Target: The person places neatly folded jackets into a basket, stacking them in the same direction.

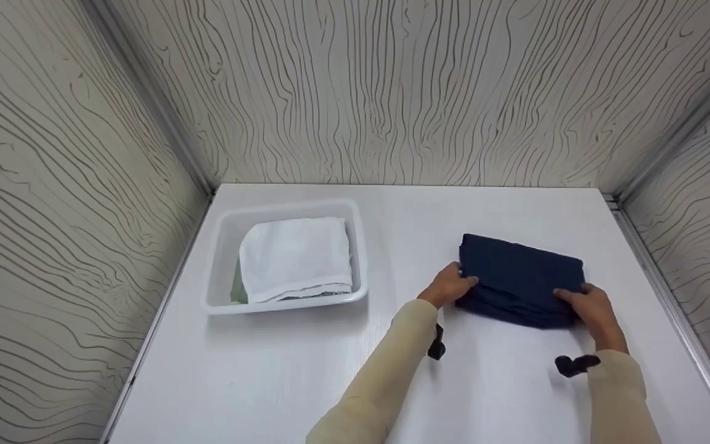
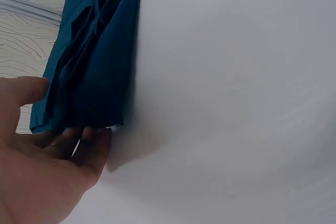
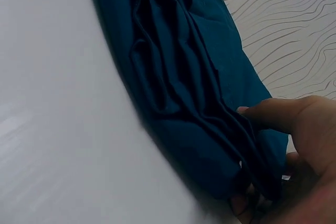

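A folded dark navy cloth (image 1: pixel 518 271), layered like a folded garment, is held between both hands on the right side of the white table. My left hand (image 1: pixel 450 285) grips its left end, thumb on top and fingers at the side and underneath. At the right end, my right hand (image 1: pixel 589 308) pinches the cloth with the thumb over the upper layers. The right wrist view shows several loose folds along the front edge of the cloth (image 3: pixel 173 77), which looks teal there. In the left wrist view the left fingers (image 2: pixel 97 153) reach beneath the cloth's end.
A white plastic basin (image 1: pixel 210 271) stands on the left of the white table (image 1: pixel 269 376). Inside it lies a folded white cloth (image 1: pixel 296 256), with something green (image 1: pixel 238 290) partly hidden under it. Wood-patterned walls (image 1: pixel 379 92) enclose the table at the back and sides.
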{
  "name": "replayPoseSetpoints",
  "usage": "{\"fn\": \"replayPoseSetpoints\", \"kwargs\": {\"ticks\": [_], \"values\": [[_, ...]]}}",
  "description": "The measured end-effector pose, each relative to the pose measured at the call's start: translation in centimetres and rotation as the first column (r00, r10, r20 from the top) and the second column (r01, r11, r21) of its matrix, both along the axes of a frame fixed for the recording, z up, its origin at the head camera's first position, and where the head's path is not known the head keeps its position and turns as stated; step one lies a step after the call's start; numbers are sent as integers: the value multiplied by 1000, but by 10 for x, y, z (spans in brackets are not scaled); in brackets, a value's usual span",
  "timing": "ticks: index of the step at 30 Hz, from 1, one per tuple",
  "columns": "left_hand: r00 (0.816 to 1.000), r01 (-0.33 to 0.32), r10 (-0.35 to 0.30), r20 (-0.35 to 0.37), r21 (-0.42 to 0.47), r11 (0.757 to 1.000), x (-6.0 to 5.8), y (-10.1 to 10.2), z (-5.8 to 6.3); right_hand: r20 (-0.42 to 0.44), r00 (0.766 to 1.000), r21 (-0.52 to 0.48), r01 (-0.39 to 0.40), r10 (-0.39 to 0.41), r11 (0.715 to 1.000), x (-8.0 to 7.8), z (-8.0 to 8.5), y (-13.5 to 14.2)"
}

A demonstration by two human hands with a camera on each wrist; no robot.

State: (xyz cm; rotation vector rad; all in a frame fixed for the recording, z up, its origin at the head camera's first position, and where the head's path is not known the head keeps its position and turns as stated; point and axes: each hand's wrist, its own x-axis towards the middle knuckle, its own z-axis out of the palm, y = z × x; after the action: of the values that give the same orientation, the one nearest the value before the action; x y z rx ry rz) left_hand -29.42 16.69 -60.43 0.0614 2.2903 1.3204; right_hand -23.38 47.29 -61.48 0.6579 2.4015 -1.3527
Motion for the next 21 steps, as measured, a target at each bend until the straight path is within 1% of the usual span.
{"fn": "replayPoseSetpoints", "kwargs": {"ticks": [5, 7, 10, 13, 16, 21], "values": [[999, -12, 12, -38, 0, 1000, -1, 0, -3, -7, 1000, -22, 0, 0, 1000, 0, 1, -3], [999, -20, 20, -38, 10, 1000, 0, 0, -4, -9, 1000, -34, 5, -5, 999, -1, 1, -5], [999, -38, 39, -31, 31, 999, 0, -2, -6, -7, 1000, -85, 20, -20, 996, -2, 1, -8], [998, -57, 59, -23, 62, 996, 1, -4, -8, 1, 999, -155, 39, -39, 987, -2, 0, -11], [996, -83, 85, -10, 110, 990, 0, -5, -9, 2, 998, -206, 58, -59, 977, -2, 1, -14], [994, -114, 112, 22, 174, 978, -2, -5, -7, 5, 998, -238, 69, -70, 969, -5, -1, -18]]}}
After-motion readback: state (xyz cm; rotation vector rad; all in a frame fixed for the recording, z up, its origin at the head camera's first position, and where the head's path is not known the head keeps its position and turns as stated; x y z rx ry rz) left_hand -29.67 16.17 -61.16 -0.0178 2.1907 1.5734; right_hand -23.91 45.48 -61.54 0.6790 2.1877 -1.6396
